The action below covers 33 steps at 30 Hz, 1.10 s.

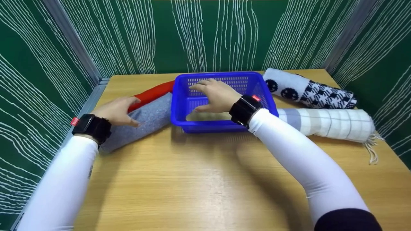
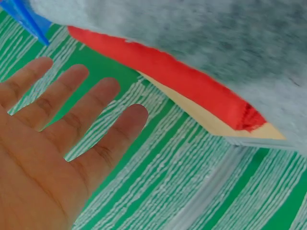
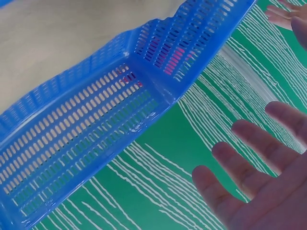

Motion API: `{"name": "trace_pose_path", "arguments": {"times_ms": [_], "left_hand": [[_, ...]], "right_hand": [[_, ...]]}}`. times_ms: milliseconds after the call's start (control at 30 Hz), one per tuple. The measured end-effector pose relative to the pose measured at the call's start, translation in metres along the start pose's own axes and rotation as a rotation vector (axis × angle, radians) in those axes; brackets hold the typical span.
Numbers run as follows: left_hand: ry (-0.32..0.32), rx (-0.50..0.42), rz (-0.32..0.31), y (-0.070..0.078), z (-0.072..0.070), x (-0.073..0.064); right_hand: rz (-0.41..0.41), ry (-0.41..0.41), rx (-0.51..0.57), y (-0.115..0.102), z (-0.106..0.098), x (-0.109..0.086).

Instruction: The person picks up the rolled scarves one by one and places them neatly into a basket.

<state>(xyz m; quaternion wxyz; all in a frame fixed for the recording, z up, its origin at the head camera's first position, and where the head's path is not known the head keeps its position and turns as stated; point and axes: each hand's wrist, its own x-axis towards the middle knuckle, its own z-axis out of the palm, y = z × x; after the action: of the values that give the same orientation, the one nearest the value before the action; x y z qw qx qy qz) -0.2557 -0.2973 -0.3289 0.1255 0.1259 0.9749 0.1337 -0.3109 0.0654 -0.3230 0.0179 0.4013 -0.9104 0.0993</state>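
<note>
My left hand (image 1: pixel 117 110) hovers over a grey rolled cloth (image 1: pixel 147 112) at the left, its fingers spread and holding nothing. Behind that roll lies a narrower red rolled cloth (image 1: pixel 157 90). The left wrist view shows the hand's straight fingers (image 2: pixel 103 143) apart from both rolls. Above the blue plastic basket (image 1: pixel 208 126) is my right hand (image 1: pixel 220 96), with extended fingers and nothing in its grasp. A beige, soft-looking piece (image 3: pixel 72 43) lies in the bottom of the basket, partly hidden by the right hand in the head view.
Right of the basket, a white roll with a black pattern (image 1: pixel 308 88) lies behind a pale checked scarf roll (image 1: pixel 337 125) with fringe. Green walls with white lines (image 1: pixel 218 35) enclose the back and sides of the wooden table (image 1: pixel 199 179).
</note>
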Motion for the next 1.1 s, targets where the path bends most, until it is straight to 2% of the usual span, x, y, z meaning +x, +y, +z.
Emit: {"name": "trace_pose_path", "arguments": {"times_ms": [433, 600, 867, 1100], "left_hand": [[-0.059, 0.056, -0.110, -0.024, 0.012, -0.003], [-0.081, 0.047, -0.108, -0.030, 0.018, -0.005], [-0.106, 0.072, -0.154, -0.030, 0.024, -0.003], [-0.120, 0.104, -0.145, -0.030, 0.028, 0.002]], "right_hand": [[0.016, -0.017, 0.038, -0.015, 0.009, 0.006], [0.008, -0.028, 0.052, -0.021, 0.013, 0.009], [-0.023, -0.034, 0.040, -0.028, 0.016, 0.014], [-0.056, -0.027, 0.025, -0.033, 0.020, 0.019]]}}
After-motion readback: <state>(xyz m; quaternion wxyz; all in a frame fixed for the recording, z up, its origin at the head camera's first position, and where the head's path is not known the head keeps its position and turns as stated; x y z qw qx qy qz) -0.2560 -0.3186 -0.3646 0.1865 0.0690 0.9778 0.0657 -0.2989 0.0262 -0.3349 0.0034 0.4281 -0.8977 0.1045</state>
